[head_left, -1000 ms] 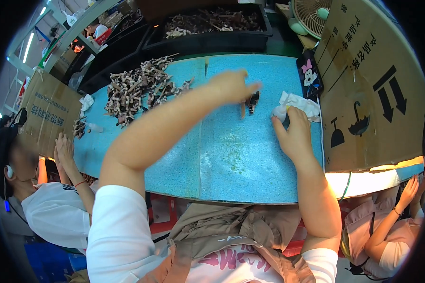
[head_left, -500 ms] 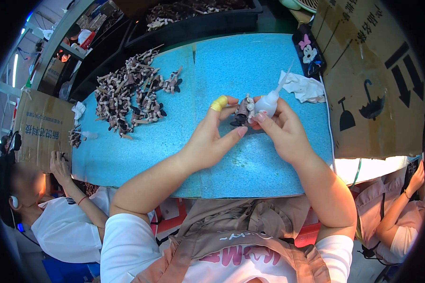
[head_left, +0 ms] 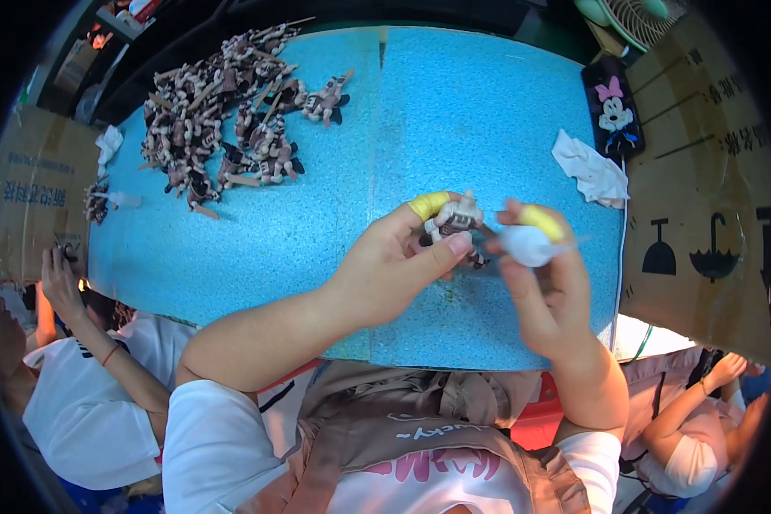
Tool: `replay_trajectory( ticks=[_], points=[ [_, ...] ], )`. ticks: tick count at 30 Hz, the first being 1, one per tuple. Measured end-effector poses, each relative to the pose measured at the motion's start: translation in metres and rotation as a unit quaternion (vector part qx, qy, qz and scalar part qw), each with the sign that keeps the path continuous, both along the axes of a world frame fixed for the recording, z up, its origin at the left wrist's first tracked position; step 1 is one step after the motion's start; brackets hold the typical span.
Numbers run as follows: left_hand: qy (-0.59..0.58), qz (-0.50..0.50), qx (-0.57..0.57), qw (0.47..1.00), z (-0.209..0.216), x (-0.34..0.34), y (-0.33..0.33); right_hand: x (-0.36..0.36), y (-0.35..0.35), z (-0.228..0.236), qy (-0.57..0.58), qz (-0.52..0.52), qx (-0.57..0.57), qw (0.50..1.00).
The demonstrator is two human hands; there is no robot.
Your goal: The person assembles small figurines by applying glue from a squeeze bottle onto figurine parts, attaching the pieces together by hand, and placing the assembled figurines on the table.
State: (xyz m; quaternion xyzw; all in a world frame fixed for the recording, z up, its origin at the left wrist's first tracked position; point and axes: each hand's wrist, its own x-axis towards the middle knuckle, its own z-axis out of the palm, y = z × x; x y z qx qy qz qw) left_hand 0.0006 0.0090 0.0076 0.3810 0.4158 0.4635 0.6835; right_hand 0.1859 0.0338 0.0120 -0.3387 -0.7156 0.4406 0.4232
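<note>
My left hand (head_left: 407,257) grips a small painted figurine (head_left: 457,219) between thumb and fingers, its pale upper body pointing away from me. Yellow tape wraps the index finger. Close on its right, my right hand (head_left: 546,287) holds a white squeeze bottle (head_left: 529,246), slightly smeared by motion, with its thin nozzle pointing right, away from the figurine. The right index finger also wears yellow tape. A big heap of similar brown and white figurines (head_left: 201,120) lies at the far left of the blue mat (head_left: 454,111).
A crumpled white tissue (head_left: 591,169) and a black case with a cartoon mouse (head_left: 615,110) lie at the right, beside a cardboard box (head_left: 702,214). Another box (head_left: 43,188) stands at left, near a second squeeze bottle (head_left: 124,200). Co-workers sit on both sides.
My right hand has drawn the bottle away from the figurine and tipped its nozzle down to the right. The figurine has turned in my left hand. The whole view has shifted.
</note>
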Motion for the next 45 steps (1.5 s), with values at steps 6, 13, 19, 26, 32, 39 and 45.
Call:
replay_trajectory(
  ticks=[6, 13, 19, 26, 32, 39, 45],
  points=[
    [-0.003, 0.015, 0.096, 0.995, 0.003, -0.003, -0.001, 0.019, -0.011, 0.002, 0.017, -0.035, 0.07, 0.997],
    [0.039, 0.024, 0.153, 0.987, 0.002, -0.004, 0.0, 0.025, -0.007, 0.015, -0.002, 0.039, 0.285, 0.958],
    [0.122, 0.049, 0.24, 0.962, -0.003, -0.005, 0.0, 0.026, -0.022, 0.008, 0.03, 0.009, 0.297, 0.954],
    [0.14, 0.043, 0.258, 0.955, -0.003, -0.005, 0.001, 0.017, -0.026, 0.01, 0.003, -0.04, 0.322, 0.946],
    [0.13, 0.04, 0.252, 0.958, -0.003, -0.006, 0.0, 0.003, -0.025, 0.005, 0.049, -0.095, 0.338, 0.935],
    [0.139, 0.038, 0.257, 0.956, -0.003, -0.006, 0.001, -0.004, -0.023, 0.005, 0.065, -0.119, 0.349, 0.927],
    [0.138, 0.043, 0.248, 0.958, -0.002, -0.006, 0.0, -0.001, -0.024, 0.006, 0.054, -0.095, 0.349, 0.931]
  ],
)
